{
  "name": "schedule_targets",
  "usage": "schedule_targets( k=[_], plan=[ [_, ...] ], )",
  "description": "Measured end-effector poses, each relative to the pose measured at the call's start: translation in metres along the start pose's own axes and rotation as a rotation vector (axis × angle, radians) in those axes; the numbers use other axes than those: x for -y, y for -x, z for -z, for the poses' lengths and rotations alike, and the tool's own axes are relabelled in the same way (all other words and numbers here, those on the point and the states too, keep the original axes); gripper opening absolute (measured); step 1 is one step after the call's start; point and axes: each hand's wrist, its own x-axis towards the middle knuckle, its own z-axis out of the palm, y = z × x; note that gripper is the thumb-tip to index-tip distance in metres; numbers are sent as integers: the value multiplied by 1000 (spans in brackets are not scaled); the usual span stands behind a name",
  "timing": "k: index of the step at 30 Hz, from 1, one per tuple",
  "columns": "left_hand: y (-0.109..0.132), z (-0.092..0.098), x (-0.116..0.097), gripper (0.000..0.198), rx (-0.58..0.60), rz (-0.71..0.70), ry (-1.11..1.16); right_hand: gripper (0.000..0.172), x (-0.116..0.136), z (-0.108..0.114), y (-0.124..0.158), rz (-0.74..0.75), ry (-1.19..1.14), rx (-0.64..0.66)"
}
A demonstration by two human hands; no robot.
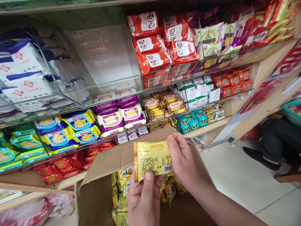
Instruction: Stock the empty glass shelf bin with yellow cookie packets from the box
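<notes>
A person's two bare hands hold up a yellow packet [150, 158] printed "JINFENG", its back with small text and a barcode facing the wearer, above an open cardboard box [91, 201]. The right hand [183, 158] has its fingers pinched on the packet's right end; the left hand [145, 197] grasps its lower edge, thumb pressed on the front. Beyond the box rise shelves sectioned by glass panels [105, 89]. The box's raised cardboard flap [105, 164] stands in front of the lower shelf and hides part of it. On the upper shelf, left to right, are white packets with blue edges [28, 86], red packets [152, 59], cream-and-purple packets [209, 34] and, at the far end, red-and-gold packets [265, 31]. Below are green packets [25, 142], blue-and-yellow packets [82, 122], purple biscuit packets [110, 121], brown packets [175, 105], small white packets [202, 89] and small orange-red packets [235, 82], with teal packets [194, 122] lower still and loose red packets [68, 166] at lower left. On the right, beside a pale tiled floor [249, 185], another person's dark-trousered leg [277, 138] and black shoe [261, 158] show near a turquoise basin [293, 110], its contents unclear. Inside the box lies a jumble of yellow packets [122, 204], partly covered by the hands and the held packet.
</notes>
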Motion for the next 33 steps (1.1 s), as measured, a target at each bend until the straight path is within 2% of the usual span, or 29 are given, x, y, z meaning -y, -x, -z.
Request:
schedule_targets(
  k=[5,10,15,18,22,33],
  plan=[
    [-1,-1,0,28,25,23,-5,26,-5,0,-2,-16,-93,6],
    [-2,1,2,30,-30,16,3,25,7,4,-3,80,138,-28],
    [-2,-1,0,31,-38,24,28,24,20,8,-4,98,302,-22],
    [-3,-4,-3,32,-72,68,38,24,22,9,-5,100,331,-4],
    [-4,-7,-5,30,-60,118,59,23,22,11,-7,124,339,1],
    [-6,-10,-4,34,-83,147,79,22,16,14,-10,143,375,-13]
  ],
)
